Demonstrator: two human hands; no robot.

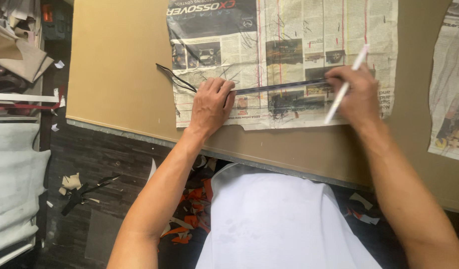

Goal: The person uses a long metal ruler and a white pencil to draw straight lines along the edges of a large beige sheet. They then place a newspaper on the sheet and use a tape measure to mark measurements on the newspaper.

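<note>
A sheet of newspaper (289, 30) lies flat on a tan worktable (115, 65). Across it runs a thin dark strip (284, 87), stretched from left to right. My left hand (209, 104) presses down on the strip's left part, fingers curled over it. A loose dark end of the strip (172, 77) trails off to the left of that hand. My right hand (351, 92) holds a white pen (346, 84) with its tip at the strip's right end, the pen slanting up and to the right.
A second newspaper sheet (451, 84) lies at the table's right edge. Dark wooden floor (105, 159) below the table carries scraps and cut pieces (72, 184). Folded pale fabric and shelves (15, 169) stand at the left. My white shirt (279, 224) fills the bottom middle.
</note>
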